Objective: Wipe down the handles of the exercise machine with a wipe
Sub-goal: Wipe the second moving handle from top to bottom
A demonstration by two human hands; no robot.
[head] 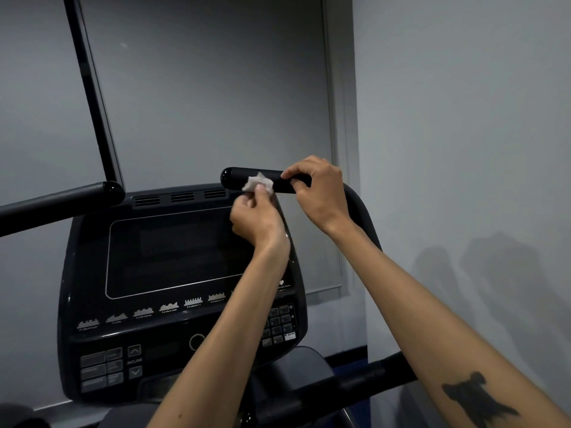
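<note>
We pinch a small crumpled white wipe (pixel 257 183) in our left hand (pixel 258 219), fingers clamped on it, pressing it against the smooth black rounded handle (pixel 247 176); just right, our right hand (pixel 318 193) curls around that bar

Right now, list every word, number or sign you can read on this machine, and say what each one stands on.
"INCLINE": on the console, between the up and down arrow buttons.
"ENTER": seemingly on a white key of the keypad, barely legible.
Heart symbol: right of the dark screen.
Program captions under the bar-graph icons: too blurred to read.
Lower-left button labels: unreadable.
</note>
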